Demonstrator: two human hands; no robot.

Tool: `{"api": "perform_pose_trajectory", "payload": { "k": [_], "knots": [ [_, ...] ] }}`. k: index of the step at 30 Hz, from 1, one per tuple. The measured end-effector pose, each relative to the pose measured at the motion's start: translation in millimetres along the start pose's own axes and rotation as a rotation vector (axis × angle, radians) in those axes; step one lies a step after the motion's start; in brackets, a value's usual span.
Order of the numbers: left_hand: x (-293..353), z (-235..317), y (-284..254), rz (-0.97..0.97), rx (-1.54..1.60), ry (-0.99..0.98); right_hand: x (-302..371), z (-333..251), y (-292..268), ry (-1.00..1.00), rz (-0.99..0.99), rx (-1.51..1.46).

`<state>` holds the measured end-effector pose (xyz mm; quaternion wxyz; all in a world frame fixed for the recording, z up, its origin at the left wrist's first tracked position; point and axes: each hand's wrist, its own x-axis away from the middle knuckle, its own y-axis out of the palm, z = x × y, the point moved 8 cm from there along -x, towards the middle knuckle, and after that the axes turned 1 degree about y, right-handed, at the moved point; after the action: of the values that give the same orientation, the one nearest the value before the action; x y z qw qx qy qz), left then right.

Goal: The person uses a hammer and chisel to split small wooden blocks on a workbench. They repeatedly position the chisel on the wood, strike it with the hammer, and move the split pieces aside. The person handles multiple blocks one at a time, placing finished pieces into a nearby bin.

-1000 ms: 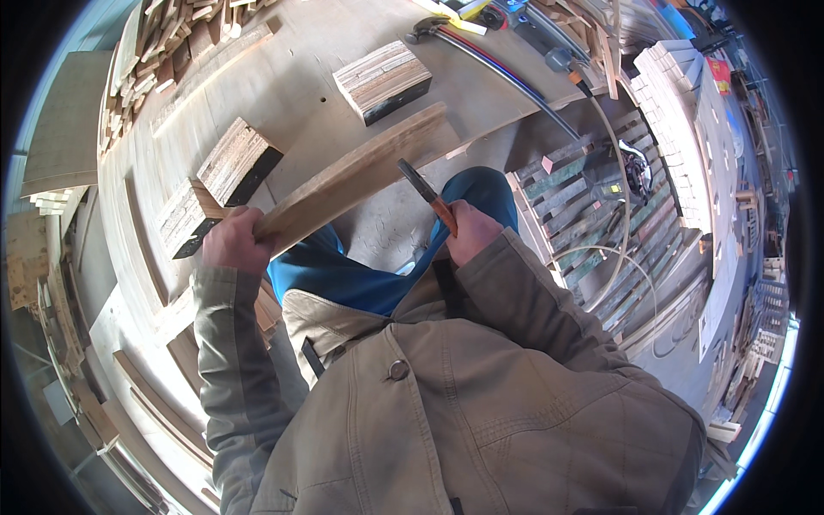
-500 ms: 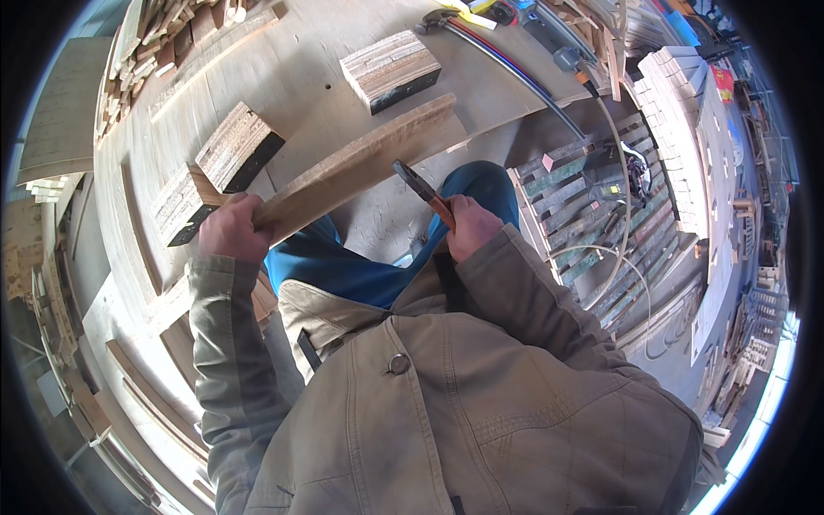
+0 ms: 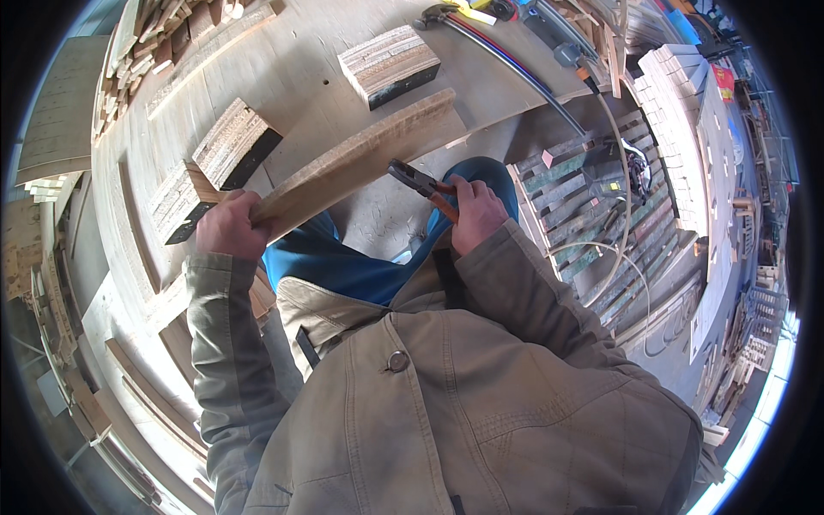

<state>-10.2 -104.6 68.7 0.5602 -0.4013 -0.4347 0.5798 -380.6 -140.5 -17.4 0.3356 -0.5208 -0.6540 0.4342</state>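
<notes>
A long wooden board (image 3: 360,154) runs from my left hand up and to the right, along the near edge of the worktable. My left hand (image 3: 230,226) is closed around its near left end. In my right hand (image 3: 477,213) is a pair of pliers (image 3: 422,183) with orange handles, its dark jaws pointing up and left, just below the board. The two handles stand apart within my grip. Beside my left hand lie two thick laminated wood blocks, a nearer block (image 3: 184,204) and a farther block (image 3: 236,144). A third block (image 3: 390,67) sits beyond the board.
The worktable (image 3: 300,56) carries a pile of wood offcuts (image 3: 159,43) at the far left. A hammer (image 3: 439,15) lies at its far edge. On the right, a slatted pallet (image 3: 575,225) has a pale hose (image 3: 625,232) across it, near a stack of pale boards (image 3: 674,129).
The pliers' handles have spread apart in my right hand, and its fingers have shifted on them. The jaws have moved slightly left. My left hand still grips the board.
</notes>
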Motion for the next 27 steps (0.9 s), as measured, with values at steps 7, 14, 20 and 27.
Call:
{"api": "perform_pose_trajectory", "payload": {
  "k": [7,14,20,27],
  "knots": [
    [1.1,4.5,-3.6,0.008,-0.033,0.022,1.8,3.7,8.4,0.058,-0.081,-0.063],
    [0.7,5.1,-4.2,0.004,-0.014,0.012,-1.3,17.0,-7.0,0.137,0.062,-0.446],
    [1.9,5.2,-6.0,0.008,0.026,0.004,-35.2,51.7,-40.9,0.106,0.371,-0.311],
    [2.3,6.1,-5.7,0.016,0.003,0.022,-87.4,80.9,-73.9,0.175,0.263,-0.246]
  ]
}}
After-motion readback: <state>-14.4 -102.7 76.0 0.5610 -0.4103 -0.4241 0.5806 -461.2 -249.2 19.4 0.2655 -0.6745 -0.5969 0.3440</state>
